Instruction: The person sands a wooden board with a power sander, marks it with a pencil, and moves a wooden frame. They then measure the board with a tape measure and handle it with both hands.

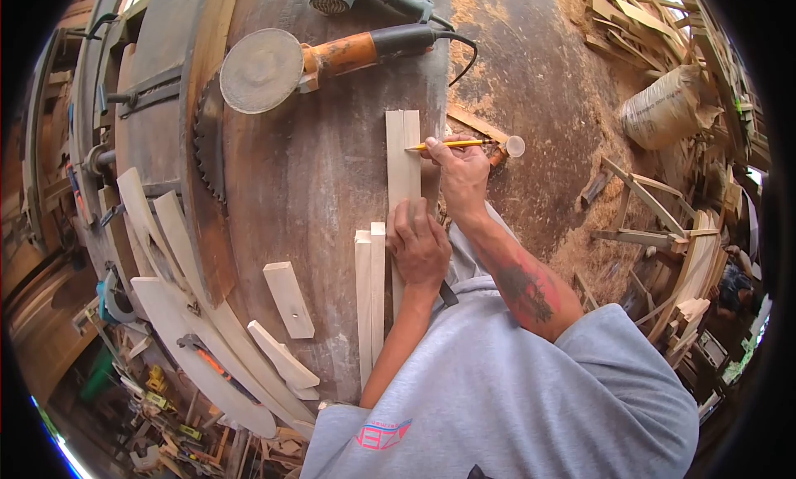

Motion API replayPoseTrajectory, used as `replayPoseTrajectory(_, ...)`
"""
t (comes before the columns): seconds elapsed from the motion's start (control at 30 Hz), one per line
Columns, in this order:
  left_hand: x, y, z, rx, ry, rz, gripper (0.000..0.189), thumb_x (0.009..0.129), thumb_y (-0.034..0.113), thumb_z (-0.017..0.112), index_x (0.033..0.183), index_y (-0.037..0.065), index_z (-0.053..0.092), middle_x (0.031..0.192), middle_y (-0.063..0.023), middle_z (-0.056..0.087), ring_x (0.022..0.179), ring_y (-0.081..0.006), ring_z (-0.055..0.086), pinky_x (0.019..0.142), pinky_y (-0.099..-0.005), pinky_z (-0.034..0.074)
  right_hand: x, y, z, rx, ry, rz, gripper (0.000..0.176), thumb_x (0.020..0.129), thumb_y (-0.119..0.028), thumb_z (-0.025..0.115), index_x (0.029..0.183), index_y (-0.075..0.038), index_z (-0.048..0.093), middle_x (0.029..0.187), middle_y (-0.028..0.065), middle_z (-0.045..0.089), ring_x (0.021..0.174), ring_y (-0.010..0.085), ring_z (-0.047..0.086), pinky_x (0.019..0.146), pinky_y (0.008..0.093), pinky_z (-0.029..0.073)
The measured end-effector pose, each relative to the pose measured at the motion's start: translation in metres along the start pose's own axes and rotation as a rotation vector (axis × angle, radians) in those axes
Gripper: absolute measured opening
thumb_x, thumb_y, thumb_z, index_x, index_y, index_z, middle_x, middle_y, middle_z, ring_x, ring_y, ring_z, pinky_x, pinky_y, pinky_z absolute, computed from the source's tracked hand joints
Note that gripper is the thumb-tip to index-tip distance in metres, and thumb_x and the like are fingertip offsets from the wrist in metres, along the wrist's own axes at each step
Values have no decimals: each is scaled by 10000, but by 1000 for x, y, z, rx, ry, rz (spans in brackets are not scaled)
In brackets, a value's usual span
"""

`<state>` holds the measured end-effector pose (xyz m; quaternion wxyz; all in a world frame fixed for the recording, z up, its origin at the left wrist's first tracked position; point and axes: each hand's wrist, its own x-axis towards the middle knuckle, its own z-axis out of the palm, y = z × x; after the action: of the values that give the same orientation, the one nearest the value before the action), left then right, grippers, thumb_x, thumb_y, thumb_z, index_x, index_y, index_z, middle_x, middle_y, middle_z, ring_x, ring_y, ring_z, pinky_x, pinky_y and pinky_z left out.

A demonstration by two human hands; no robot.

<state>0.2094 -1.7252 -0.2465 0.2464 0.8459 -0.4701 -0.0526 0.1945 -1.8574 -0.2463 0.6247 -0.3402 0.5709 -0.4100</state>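
Marking step, by the look: right hand (463,174) pinches a yellow pencil (439,145), tip on two pale wooden strips (403,160) at the worn wooden saw table's (332,172) right edge, left hand (419,245) pressing them, fingers flat and ungripping; next stroke likely needs firm pinning.

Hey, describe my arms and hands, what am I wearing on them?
The left hand and right hand are bare, with no gloves. The right forearm carries a dark tattoo with red in it. A grey shirt with short sleeves covers the upper arms, with pink lettering near the left arm.
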Motion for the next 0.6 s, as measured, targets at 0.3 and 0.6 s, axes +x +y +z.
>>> replayPoseTrajectory(0.3, 1, -1, 1, -21, 7, 1, 386, 835, 84, 652, 1211, 64, 570, 1265, -134, 472, 1215, -332, 451, 1015, -441, 385, 5, -14, 6, -18, -25, 10, 126, 894, -43, 673, 933, 29, 577, 830, 110, 685, 769, 135, 674, 713, 234, 549)
replayPoseTrajectory(0.6, 0, -1, 0, -15, -6, -2, 397, 849, 104, 639, 1238, 72, 565, 1287, -139, 465, 1234, -331, 436, 1024, -443, 373, -3, -1, 1, 31, -6, 6, 180, 881, -49, 698, 966, 25, 556, 864, 113, 685, 774, 137, 669, 713, 224, 528)
